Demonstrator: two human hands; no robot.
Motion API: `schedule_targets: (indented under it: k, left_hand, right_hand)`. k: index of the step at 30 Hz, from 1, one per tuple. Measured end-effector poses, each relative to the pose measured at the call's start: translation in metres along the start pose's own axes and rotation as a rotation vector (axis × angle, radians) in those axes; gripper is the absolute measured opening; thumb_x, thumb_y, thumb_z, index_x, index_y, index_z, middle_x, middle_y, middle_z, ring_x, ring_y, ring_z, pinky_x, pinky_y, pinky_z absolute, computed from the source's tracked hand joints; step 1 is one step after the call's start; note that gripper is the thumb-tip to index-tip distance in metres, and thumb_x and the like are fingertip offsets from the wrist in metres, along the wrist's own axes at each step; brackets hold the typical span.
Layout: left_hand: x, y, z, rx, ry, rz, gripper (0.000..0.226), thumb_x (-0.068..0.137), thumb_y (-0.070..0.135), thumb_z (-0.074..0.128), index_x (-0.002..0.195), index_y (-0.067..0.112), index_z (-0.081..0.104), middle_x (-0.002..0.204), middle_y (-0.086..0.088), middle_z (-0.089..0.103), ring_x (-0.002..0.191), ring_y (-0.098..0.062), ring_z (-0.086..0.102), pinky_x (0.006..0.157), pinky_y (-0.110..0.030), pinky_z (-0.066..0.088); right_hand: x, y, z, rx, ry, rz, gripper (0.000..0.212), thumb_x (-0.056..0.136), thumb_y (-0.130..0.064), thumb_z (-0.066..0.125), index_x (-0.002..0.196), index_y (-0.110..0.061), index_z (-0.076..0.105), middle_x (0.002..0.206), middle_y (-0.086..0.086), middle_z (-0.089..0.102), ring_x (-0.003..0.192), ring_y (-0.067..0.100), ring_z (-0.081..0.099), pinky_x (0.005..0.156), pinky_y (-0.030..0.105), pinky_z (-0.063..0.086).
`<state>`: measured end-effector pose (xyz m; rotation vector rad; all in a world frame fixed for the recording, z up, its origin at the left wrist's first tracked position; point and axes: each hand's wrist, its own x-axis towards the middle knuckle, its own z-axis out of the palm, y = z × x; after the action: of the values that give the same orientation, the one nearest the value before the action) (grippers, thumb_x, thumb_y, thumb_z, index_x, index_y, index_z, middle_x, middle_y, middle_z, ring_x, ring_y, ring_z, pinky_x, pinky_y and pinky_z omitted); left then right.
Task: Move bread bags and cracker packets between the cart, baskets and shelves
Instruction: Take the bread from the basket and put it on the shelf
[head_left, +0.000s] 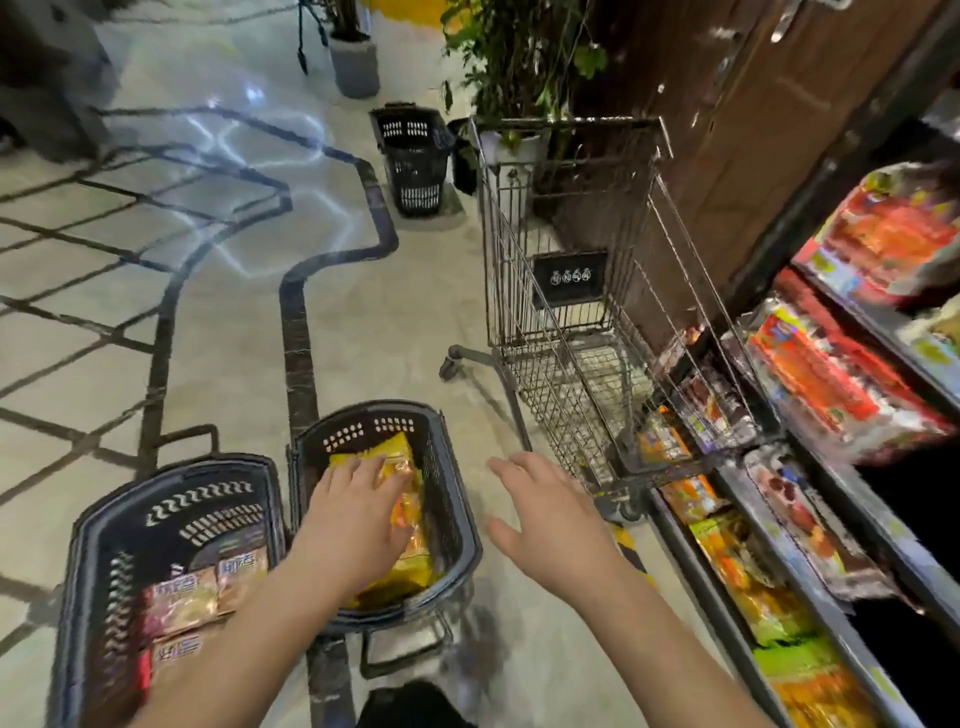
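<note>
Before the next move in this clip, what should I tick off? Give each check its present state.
1. Left hand touches the yellow plastic packets in the dark slotted plastic basket: ok.
2. Its grip closed round a packet: cannot tell.
3. Right hand free, fingers spread: ok.
4. Grey wire shopping cart has room: ok.

cart (566, 291): bare metal wire | baskets (384, 431): dark perforated plastic | floor (218, 322): glossy stone
</note>
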<state>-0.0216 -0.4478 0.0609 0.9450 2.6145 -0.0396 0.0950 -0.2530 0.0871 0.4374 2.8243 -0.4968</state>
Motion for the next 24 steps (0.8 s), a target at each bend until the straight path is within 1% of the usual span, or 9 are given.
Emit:
schedule_targets:
  k: [6, 7, 10, 11, 13, 15, 18, 21, 24]
  left_hand:
    - [0.019, -0.022, 0.005, -0.109, -0.028, -0.181, 0.066, 0.099, 0.058, 0.046, 0.158, 0.030, 0.033, 0.165, -0.004, 0.029, 0.151, -0.030, 0.026, 0.123, -0.044, 0.025]
    - [0.018, -0.026, 0.009, -0.131, -0.031, -0.226, 0.065, 0.099, 0.059, 0.047, 0.156, 0.030, 0.036, 0.164, -0.004, 0.032, 0.150, -0.030, 0.029, 0.121, -0.045, 0.027]
    - [0.013, -0.035, 0.021, -0.234, 0.010, -0.376, 0.059, 0.093, 0.057, 0.058, 0.144, 0.027, 0.055, 0.152, -0.007, 0.051, 0.139, -0.034, 0.047, 0.111, -0.049, 0.040]
    - [0.012, -0.036, 0.026, -0.272, 0.009, -0.413, 0.060, 0.094, 0.056, 0.057, 0.146, 0.026, 0.053, 0.154, -0.007, 0.049, 0.139, -0.034, 0.045, 0.112, -0.049, 0.039]
    - [0.014, -0.037, 0.040, -0.305, -0.036, -0.488, 0.065, 0.099, 0.057, 0.048, 0.155, 0.027, 0.037, 0.162, -0.005, 0.034, 0.147, -0.030, 0.033, 0.118, -0.045, 0.030]
    - [0.017, -0.036, 0.052, -0.344, -0.073, -0.585, 0.066, 0.100, 0.059, 0.043, 0.157, 0.028, 0.031, 0.164, -0.003, 0.030, 0.148, -0.028, 0.029, 0.119, -0.041, 0.028]
    - [0.024, -0.024, 0.072, -0.441, -0.086, -0.742, 0.065, 0.099, 0.059, 0.044, 0.154, 0.026, 0.035, 0.157, -0.005, 0.037, 0.143, -0.028, 0.035, 0.117, -0.042, 0.033]
    - [0.037, -0.009, 0.090, -0.564, -0.101, -0.875, 0.067, 0.100, 0.058, 0.046, 0.154, 0.022, 0.035, 0.150, -0.006, 0.043, 0.136, -0.029, 0.043, 0.111, -0.042, 0.041]
    - [0.060, 0.007, 0.114, -0.854, -0.079, -1.033, 0.066, 0.100, 0.057, 0.049, 0.151, 0.016, 0.038, 0.144, -0.009, 0.046, 0.133, -0.030, 0.047, 0.105, -0.042, 0.044]
  right_hand:
    - [0.082, -0.007, -0.007, -0.116, -0.108, -0.158, 0.066, 0.100, -0.046, 0.054, 0.158, -0.028, 0.030, 0.159, 0.000, 0.034, 0.145, 0.023, 0.033, 0.117, 0.036, 0.030]
    - [0.095, -0.009, -0.006, -0.128, -0.129, -0.186, 0.067, 0.100, -0.047, 0.054, 0.159, -0.028, 0.030, 0.160, 0.000, 0.033, 0.147, 0.023, 0.032, 0.117, 0.037, 0.030]
    - [0.136, -0.014, 0.000, -0.184, -0.203, -0.270, 0.069, 0.099, -0.048, 0.055, 0.159, -0.028, 0.029, 0.161, 0.001, 0.033, 0.148, 0.023, 0.033, 0.117, 0.038, 0.032]
    - [0.149, -0.014, 0.002, -0.208, -0.225, -0.302, 0.070, 0.099, -0.049, 0.055, 0.159, -0.027, 0.029, 0.160, 0.002, 0.034, 0.146, 0.023, 0.035, 0.117, 0.038, 0.033]
    - [0.174, -0.015, 0.009, -0.255, -0.270, -0.366, 0.071, 0.099, -0.049, 0.056, 0.160, -0.025, 0.029, 0.159, 0.003, 0.036, 0.145, 0.024, 0.037, 0.117, 0.037, 0.034]
    - [0.201, -0.015, 0.016, -0.295, -0.316, -0.439, 0.071, 0.098, -0.050, 0.056, 0.159, -0.025, 0.030, 0.158, 0.003, 0.037, 0.145, 0.023, 0.037, 0.117, 0.038, 0.037]
    - [0.241, -0.016, 0.030, -0.341, -0.384, -0.550, 0.070, 0.097, -0.052, 0.057, 0.158, -0.026, 0.033, 0.157, 0.002, 0.039, 0.143, 0.023, 0.041, 0.116, 0.038, 0.039]
    - [0.279, -0.015, 0.046, -0.364, -0.433, -0.628, 0.070, 0.097, -0.051, 0.059, 0.157, -0.023, 0.035, 0.155, 0.003, 0.042, 0.142, 0.024, 0.042, 0.115, 0.038, 0.038]
    - [0.319, -0.013, 0.069, -0.410, -0.496, -0.699, 0.072, 0.098, -0.050, 0.060, 0.158, -0.021, 0.033, 0.154, 0.007, 0.043, 0.142, 0.026, 0.042, 0.113, 0.038, 0.038]
